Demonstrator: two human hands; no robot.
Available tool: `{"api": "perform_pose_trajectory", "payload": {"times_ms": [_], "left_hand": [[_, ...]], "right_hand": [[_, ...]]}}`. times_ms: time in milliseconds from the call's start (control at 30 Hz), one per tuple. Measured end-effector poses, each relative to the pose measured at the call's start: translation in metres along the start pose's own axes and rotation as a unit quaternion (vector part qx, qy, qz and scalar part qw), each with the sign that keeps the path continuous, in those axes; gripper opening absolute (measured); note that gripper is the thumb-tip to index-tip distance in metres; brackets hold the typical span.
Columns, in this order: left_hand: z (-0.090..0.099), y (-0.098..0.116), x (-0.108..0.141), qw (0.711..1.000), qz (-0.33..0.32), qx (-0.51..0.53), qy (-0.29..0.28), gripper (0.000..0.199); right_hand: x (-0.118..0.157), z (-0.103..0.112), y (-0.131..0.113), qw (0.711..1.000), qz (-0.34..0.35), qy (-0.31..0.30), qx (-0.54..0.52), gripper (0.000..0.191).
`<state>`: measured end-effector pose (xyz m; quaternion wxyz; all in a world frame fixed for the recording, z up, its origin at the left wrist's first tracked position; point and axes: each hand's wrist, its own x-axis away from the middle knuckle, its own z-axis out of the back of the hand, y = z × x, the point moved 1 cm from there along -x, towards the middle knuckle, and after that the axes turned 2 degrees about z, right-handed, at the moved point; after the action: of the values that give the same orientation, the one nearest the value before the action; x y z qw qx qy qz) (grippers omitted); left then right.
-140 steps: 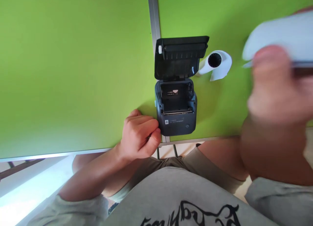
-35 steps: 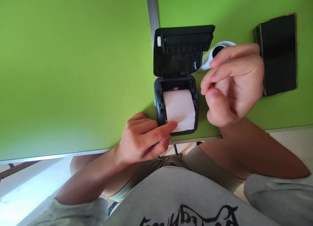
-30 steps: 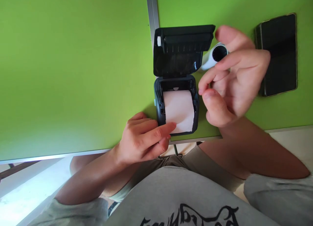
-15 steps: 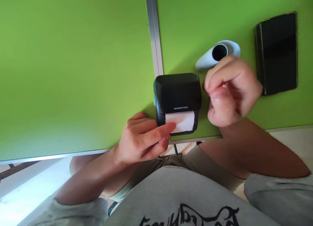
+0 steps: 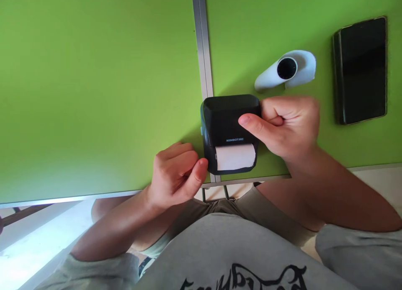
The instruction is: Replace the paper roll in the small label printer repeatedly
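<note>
Evidently a lid-pressing moment, judging by the thumb. Small black printer (image 5: 220,129) sits near the front edge of the green table (image 5: 94,93), its left part over the metal seam (image 5: 202,39). Lid (image 5: 232,107) is down, NIIMBOT lettered on it; whether any catch is engaged cannot be told. White paper strip (image 5: 236,157) emerges below the lid's front edge and lies over the front face.

To do it well, I judge: press evenly, so that one side does not seat ahead of the other. Thumb bears right of middle, so the left side deserves a check. Keep the strip straight and flat under pressure; a skewed one could jam. Brace the body from the opposite side, since a light case may slide on a smooth top.

Right hand (image 5: 290,124): partly closed, thumb laid on the lid's right part, other fingers curled at the printer's right flank. Whether it clamps or merely presses, cannot tell.

Left hand (image 5: 177,173): fingers folded together in a loose fist, nothing visible inside; thumb tip against or just beside the printer's near left corner.

Beyond the right hand: white paper roll (image 5: 266,77) with dark core, loose end curling away to the right. Farther right, a phone (image 5: 364,68), screen dark.
</note>
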<state>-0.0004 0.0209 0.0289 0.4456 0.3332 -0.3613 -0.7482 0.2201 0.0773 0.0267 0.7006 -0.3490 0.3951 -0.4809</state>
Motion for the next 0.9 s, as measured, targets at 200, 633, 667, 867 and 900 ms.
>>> {"api": "perform_pose_trajectory", "payload": {"times_ms": [200,633,667,867,900], "left_hand": [[0.006,0.002,-0.006,0.999,0.029,-0.018,0.004,0.046],[0.002,-0.038,-0.018,0.971,0.073,-0.228,0.002,0.051],[0.001,-0.038,-0.017,0.97,0.073,-0.231,-0.003,0.052],[0.0,-0.038,-0.015,0.97,0.068,-0.234,-0.005,0.055],[0.001,-0.038,-0.015,0.969,0.069,-0.235,-0.007,0.055]], "right_hand": [[0.001,0.001,-0.004,0.999,0.049,0.0,0.008,0.065],[0.006,-0.001,-0.005,0.99,0.128,0.003,0.066,0.058],[0.006,-0.001,-0.005,0.99,0.126,0.003,0.069,0.057],[0.008,-0.004,0.001,0.996,0.073,0.016,0.046,0.055],[0.009,-0.004,0.002,0.997,0.059,0.02,0.039,0.055]]}}
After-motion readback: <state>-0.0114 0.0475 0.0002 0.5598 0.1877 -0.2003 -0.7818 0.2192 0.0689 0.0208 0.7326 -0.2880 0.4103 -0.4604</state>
